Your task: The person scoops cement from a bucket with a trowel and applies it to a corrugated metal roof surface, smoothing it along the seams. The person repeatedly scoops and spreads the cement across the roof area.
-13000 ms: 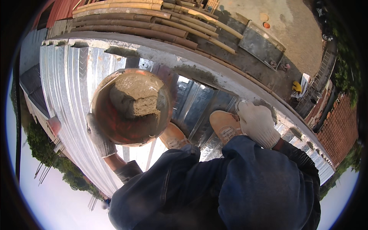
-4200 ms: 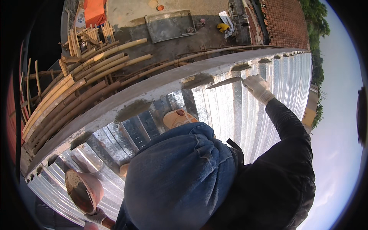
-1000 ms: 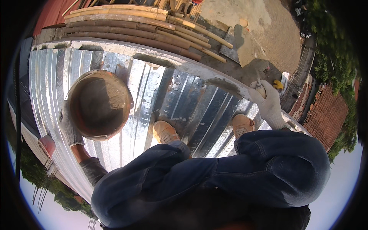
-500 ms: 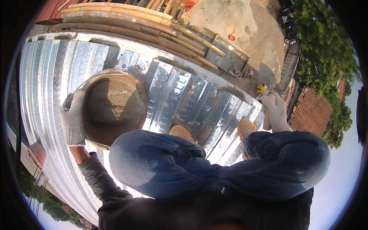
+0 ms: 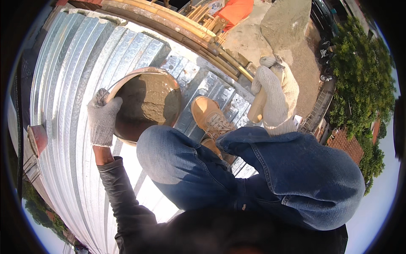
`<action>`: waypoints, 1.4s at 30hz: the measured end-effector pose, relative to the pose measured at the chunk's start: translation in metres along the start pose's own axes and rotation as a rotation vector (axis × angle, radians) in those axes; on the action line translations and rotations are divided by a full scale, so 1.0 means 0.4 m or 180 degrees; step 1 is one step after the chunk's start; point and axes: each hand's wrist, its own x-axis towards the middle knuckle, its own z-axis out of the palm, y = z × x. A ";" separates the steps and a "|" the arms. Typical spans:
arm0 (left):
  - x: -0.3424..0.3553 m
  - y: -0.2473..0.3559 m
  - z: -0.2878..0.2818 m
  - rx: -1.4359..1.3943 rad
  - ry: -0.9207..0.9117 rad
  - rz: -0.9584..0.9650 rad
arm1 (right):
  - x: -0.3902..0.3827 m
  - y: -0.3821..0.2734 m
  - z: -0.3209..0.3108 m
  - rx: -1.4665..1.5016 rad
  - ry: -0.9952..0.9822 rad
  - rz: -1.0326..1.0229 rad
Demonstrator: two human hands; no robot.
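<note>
My left hand [image 5: 103, 116], in a pale knitted glove, is closed over the left rim of a round bucket [image 5: 122, 131] holding wet grey mortar [image 5: 154, 99]. The bucket tilts beside my left knee, above the metal sheet. Out to the right, my right hand [image 5: 277, 95], also gloved, wraps around the wooden handle [image 5: 256, 111] of what looks like a trowel. Its grey, mortar-coloured blade [image 5: 287, 21] points away from me and blends with the ground behind it. Fingers hide the middle of the handle.
Ribbed metal decking [image 5: 72, 93] lies under me; its far edge has a drop beyond. Bamboo poles [image 5: 169, 19] run along that edge. My tan boots [image 5: 207, 114] stand close together on the ribs. A tree [image 5: 359, 72] and a tiled roof [image 5: 344, 146] show at right.
My right hand has risen and come leftward with the tool, now larger in view. My right boot has stepped over near the left one. The bucket sits further right in view, still in my left hand.
</note>
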 end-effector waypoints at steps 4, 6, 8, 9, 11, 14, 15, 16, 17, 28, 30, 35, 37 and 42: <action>0.025 -0.050 -0.082 -0.1158 0.0451 -0.0088 | 0.051 0.017 0.116 -0.0021 -0.0136 0.0312; 0.043 -0.058 -0.118 -0.1319 0.0621 -0.0165 | 0.082 0.072 0.168 -0.0315 -0.0467 0.0502; 0.010 -0.068 -0.220 -0.1163 0.0837 -0.0240 | 0.096 0.164 0.270 -0.0579 -0.1038 0.0722; 0.060 -0.085 -0.192 -0.1437 0.0723 -0.0197 | 0.131 0.130 0.281 -0.0928 -0.0958 0.0799; 0.124 -0.113 -0.224 -0.1350 0.0555 -0.0294 | 0.222 0.273 0.284 -0.1162 -0.0935 0.0156; 0.162 -0.104 -0.233 -0.1306 0.0363 -0.0372 | 0.360 0.431 0.302 -0.1743 -0.0856 -0.0403; 0.175 -0.088 -0.236 -0.1290 0.0268 -0.0353 | 0.395 0.463 0.315 -0.2050 -0.0774 -0.0634; 0.191 -0.097 -0.240 -0.1172 0.0263 -0.0420 | 0.419 0.496 0.315 -0.2406 -0.0697 -0.0828; 0.216 -0.105 -0.256 -0.1053 0.0221 -0.0473 | 0.451 0.521 0.318 -0.2398 -0.0830 -0.0627; 0.561 -0.171 -0.431 -0.0160 -0.0815 -0.0467 | 0.295 0.613 0.497 -0.1937 0.0054 -0.0636; 0.623 -0.187 -0.452 0.0029 -0.1050 -0.0254 | 0.286 0.598 0.501 -0.1926 -0.0036 -0.0357; 0.763 -0.251 -0.417 -0.0024 -0.1063 0.0017 | 0.305 0.566 0.479 -0.1885 0.0124 -0.0242; 0.815 -0.301 -0.435 0.0041 -0.1037 0.0150 | 0.307 0.558 0.487 -0.1794 0.0102 -0.0217; 0.840 -0.360 -0.497 0.0168 -0.1250 0.0094 | 0.302 0.545 0.507 -0.1941 -0.0178 -0.0070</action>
